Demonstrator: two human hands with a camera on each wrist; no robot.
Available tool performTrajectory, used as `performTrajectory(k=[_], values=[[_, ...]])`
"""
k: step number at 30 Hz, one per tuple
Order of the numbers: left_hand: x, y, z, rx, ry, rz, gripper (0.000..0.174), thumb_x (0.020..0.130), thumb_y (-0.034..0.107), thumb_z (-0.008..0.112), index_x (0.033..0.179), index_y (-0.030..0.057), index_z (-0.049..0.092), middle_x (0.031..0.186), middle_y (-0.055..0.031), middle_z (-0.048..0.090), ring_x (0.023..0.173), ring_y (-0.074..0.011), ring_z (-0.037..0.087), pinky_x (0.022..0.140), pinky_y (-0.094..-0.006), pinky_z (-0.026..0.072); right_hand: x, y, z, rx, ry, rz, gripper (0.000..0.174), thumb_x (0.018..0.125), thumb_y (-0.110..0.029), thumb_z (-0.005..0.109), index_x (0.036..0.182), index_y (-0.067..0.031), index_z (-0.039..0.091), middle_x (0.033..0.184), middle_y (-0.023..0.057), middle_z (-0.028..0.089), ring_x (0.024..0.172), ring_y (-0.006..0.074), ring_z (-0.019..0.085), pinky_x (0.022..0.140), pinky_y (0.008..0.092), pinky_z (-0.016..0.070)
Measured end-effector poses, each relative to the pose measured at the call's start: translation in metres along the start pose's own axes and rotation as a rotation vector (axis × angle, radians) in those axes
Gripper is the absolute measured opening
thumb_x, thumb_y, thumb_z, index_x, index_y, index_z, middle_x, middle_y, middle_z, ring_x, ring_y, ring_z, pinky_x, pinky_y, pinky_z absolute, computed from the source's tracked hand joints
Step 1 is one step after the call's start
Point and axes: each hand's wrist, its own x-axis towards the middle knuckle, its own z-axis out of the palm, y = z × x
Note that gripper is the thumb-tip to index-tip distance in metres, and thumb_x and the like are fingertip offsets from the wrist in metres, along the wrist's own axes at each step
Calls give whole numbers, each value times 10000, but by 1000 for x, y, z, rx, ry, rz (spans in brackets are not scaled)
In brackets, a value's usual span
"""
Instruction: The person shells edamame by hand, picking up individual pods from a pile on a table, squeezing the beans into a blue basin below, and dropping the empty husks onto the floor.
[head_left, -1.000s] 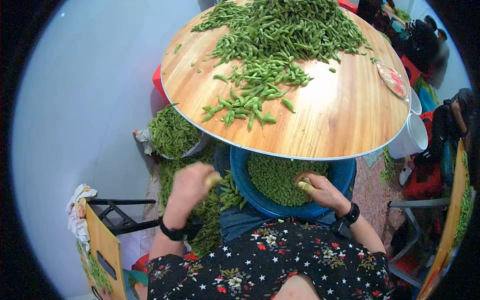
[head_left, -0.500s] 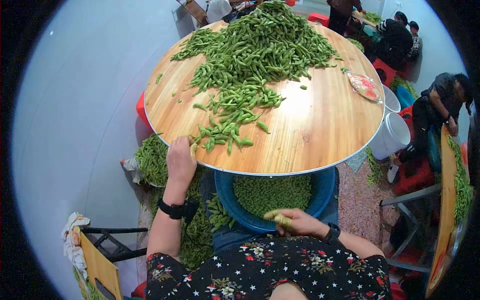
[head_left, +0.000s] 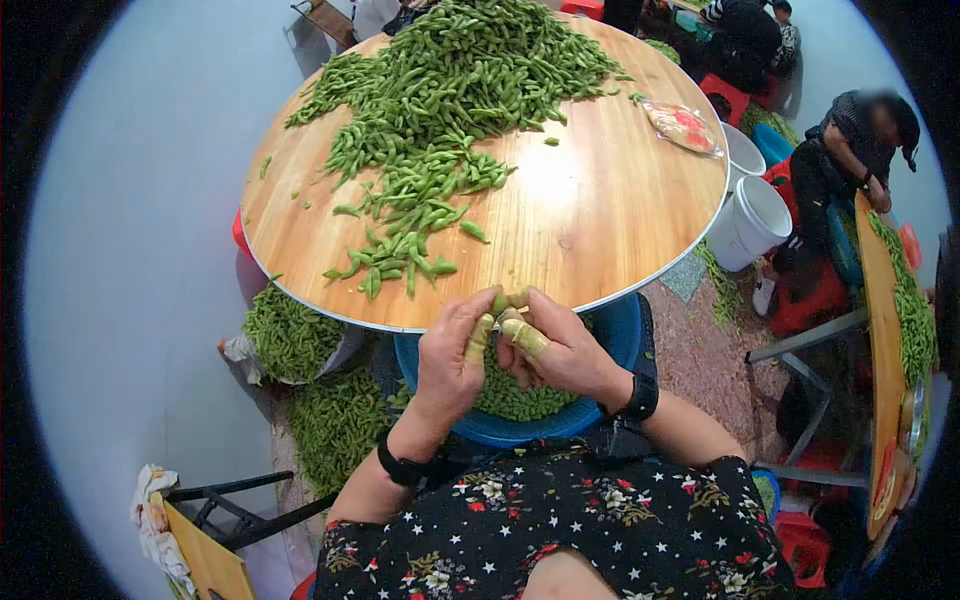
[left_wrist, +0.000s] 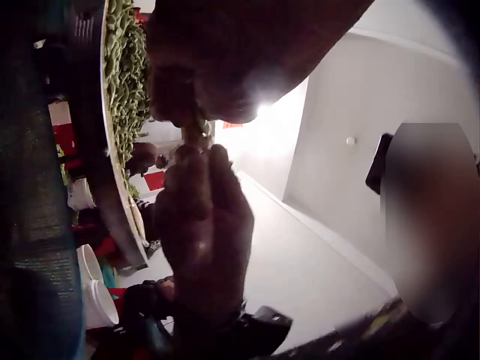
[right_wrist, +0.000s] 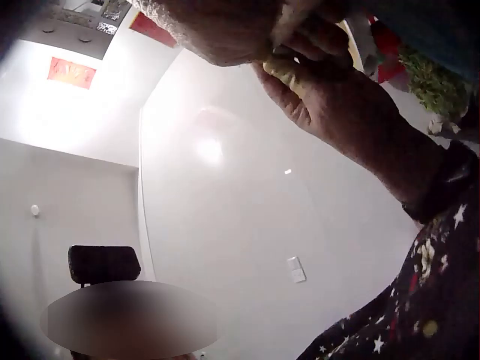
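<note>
In the head view my left hand [head_left: 448, 352] and right hand [head_left: 568, 352] meet over the near edge of the table. Between their fingertips they pinch a small green edamame pod [head_left: 500, 303], mostly hidden by the fingers. Yellowish wraps [head_left: 527, 336] cover both thumbs. Beneath the hands stands a blue basin [head_left: 628, 335] holding shelled green beans [head_left: 525, 402]. Loose edamame pods [head_left: 410, 255] lie on the round wooden table [head_left: 600, 215], below a large heap of pods [head_left: 465, 70]. Dark wrist views show the fingertips together.
A bagged item [head_left: 684, 127] lies on the table's right side. White buckets [head_left: 750, 225] stand beyond that edge. On the left are a full container of pods [head_left: 290, 335] and more pods on the floor [head_left: 340, 430]. A person [head_left: 850, 150] sits at another table on the right.
My left hand went from beside the basin to the table's edge by the loose pods, then back to meet my right hand. A green pod now shows between them. The head view has shifted.
</note>
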Motion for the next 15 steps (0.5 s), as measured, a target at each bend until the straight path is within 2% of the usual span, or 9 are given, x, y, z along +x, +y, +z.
performTrajectory(k=[2,4,6,11,13,14,15], values=[[-2,-1,3,6,25,33,324,875,-15,500,1190,3,575,985,-190,654,912,-290,652,808,-331,500,-2,1,-1,18,13,-2,178,978,-208,433,974,-31,441,738,57,582,507,109,537,434,241,420],[-3,2,4,-73,-2,-82,344,867,-23,492,1199,-2,578,1078,-210,645,1019,-299,638,875,-338,486,-4,2,-2,35,26,-5,179,977,-210,436,978,-32,448,737,53,580,504,105,529,433,239,414],[-1,4,1,-102,-34,-102,362,861,-29,492,1213,-6,572,1106,-215,637,1037,-301,633,886,-335,483,-7,1,-3,97,24,51,185,993,-206,429,1090,-52,465,749,22,565,507,68,479,424,204,368],[0,6,-5,-116,-96,-99,382,863,-30,496,1239,-15,557,1140,-212,631,1066,-297,626,904,-329,478,-9,1,-6,71,5,57,196,991,-198,432,1119,-54,470,740,19,560,502,63,467,423,203,361],[0,11,-8,32,-96,46,357,885,-9,503,1238,-14,560,1141,-200,638,1009,-255,649,868,-321,491,-10,2,-7,64,-7,56,197,991,-196,433,1125,-57,472,734,18,556,501,60,463,426,201,361],[-2,13,-10,31,-97,45,357,885,-9,503,1238,-14,560,1141,-200,638,1009,-255,649,868,-321,491,-11,3,-8,-43,-14,-32,191,990,-193,432,1122,-61,471,724,16,549,483,58,451,412,199,351],[-7,15,-12,173,-126,145,356,893,-2,506,1245,-12,557,1093,-174,655,935,-224,652,825,-316,500,-11,3,-8,-150,-21,-118,185,989,-190,431,1118,-64,470,714,14,542,465,56,440,397,196,342]])
